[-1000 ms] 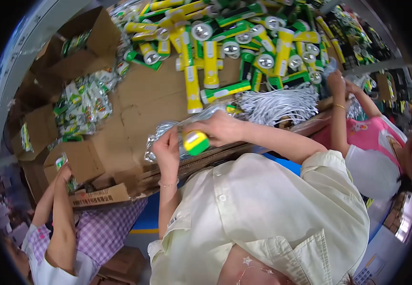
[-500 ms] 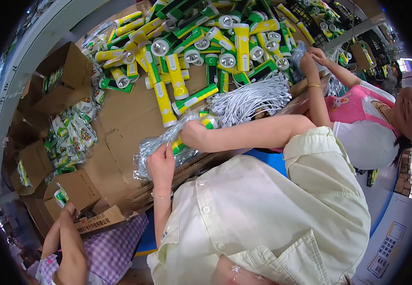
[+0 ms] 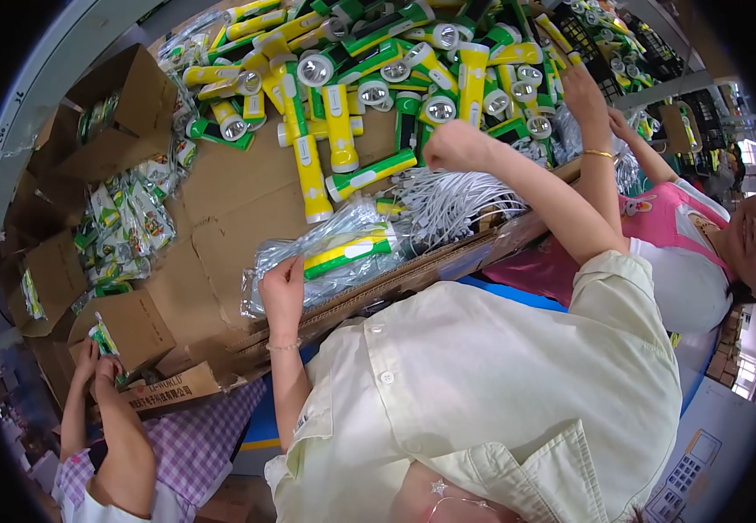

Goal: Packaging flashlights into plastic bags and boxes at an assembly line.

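A yellow and green flashlight [image 3: 349, 251] lies on a stack of clear plastic bags [image 3: 326, 292] close in front of me. Whether it is inside the top bag, I cannot tell. My left hand [image 3: 282, 286] is closed beside the flashlight's left end, its fingertips pinching the plastic there. Farther right, my right hand [image 3: 463, 146] is over the near edge of the flashlight pile, above a bundle of white cables [image 3: 456, 202]. Its fingers are curled, and whatever they may hold is hidden. Just left of it lies another loose flashlight [image 3: 372, 175].
Many yellow and green flashlights [image 3: 340, 131] are heaped at the back. On the left are open cardboard boxes [image 3: 125, 122] and bagged packets [image 3: 129, 218]. Co-workers' hands [image 3: 99, 362] work at a box at lower left; another person's hand [image 3: 585, 91] is at right.
My right hand has left the bagging spot and moved right and away, toward the cables and pile, uncovering the flashlight on the bags. My left hand has stayed at the plastic.
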{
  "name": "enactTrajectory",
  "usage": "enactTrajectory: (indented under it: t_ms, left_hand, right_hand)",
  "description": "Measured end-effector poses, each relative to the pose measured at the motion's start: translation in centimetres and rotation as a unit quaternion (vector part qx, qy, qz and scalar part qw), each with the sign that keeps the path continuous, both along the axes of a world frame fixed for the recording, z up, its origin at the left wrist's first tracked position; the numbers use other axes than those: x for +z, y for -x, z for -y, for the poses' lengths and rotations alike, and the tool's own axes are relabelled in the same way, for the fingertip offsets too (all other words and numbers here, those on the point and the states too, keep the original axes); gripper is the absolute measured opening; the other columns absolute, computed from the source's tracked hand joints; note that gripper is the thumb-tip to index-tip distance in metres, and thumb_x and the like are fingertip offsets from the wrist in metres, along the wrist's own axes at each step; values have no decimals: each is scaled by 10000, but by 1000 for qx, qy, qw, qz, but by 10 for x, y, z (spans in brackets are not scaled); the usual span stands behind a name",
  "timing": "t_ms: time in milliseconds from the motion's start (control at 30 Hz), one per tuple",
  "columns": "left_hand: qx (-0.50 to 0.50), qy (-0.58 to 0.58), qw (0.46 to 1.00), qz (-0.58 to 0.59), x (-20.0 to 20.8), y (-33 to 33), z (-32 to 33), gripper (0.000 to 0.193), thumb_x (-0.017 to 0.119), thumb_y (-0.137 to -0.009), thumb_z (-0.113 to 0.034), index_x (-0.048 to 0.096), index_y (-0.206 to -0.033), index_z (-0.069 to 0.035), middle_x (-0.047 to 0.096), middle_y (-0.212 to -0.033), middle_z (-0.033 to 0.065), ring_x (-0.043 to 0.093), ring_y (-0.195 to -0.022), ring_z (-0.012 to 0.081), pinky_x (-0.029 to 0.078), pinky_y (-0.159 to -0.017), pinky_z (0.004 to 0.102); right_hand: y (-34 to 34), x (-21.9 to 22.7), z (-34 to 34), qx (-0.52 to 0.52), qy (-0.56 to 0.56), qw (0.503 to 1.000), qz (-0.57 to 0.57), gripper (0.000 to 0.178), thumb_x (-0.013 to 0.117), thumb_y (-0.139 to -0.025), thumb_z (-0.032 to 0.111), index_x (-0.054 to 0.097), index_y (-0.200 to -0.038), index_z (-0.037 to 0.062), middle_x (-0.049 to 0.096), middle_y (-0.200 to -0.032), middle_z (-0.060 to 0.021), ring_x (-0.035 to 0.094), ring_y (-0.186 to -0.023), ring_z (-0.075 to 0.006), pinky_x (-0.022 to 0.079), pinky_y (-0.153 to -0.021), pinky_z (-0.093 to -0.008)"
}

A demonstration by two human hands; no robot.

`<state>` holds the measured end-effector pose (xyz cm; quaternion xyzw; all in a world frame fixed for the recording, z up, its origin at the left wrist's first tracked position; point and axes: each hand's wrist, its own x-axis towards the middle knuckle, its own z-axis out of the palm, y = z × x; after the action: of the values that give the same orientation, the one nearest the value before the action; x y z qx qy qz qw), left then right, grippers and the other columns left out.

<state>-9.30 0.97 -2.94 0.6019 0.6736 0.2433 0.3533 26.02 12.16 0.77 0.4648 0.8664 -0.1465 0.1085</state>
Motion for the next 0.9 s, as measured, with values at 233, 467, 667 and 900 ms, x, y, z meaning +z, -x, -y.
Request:
enactTrajectory:
  t_ms: [233,467,667,900]
  left_hand:
    - [7,-11,1000,-24,-15,5,-3,260,621,-843,-247,655,-830,11,505,-591,226,521,-467,260,399,-501,374]
    - [1,-18,998,57,-28,7,-4,204,615,-842,-191,679,-918,-13,646,-707,177,581,-578,201,439,-564,304]
    - [8,-13,1000,6,-30,12,1,209,633,-831,-201,677,-908,-12,562,-562,159,536,-463,168,412,-488,313]
    - [77,101,936,327,-19,12,5,185,628,-845,-93,669,-985,21,661,-687,81,590,-552,111,476,-520,236]
  right_hand:
    - [102,110,23,-131,144,832,-519,81,656,-804,25,663,-880,-4,660,-764,-66,660,-698,-152,531,-621,-253]
    - [161,-12,64,-45,152,845,-510,106,676,-791,102,667,-890,64,672,-802,-47,664,-737,-174,514,-640,-288]
    - [134,-45,77,51,-130,989,-46,78,626,-695,108,646,-747,54,626,-821,-85,621,-765,-219,495,-600,-346]
    - [151,-31,67,3,-154,981,-115,171,684,-667,225,663,-791,109,622,-853,-58,614,-816,-231,497,-594,-345]
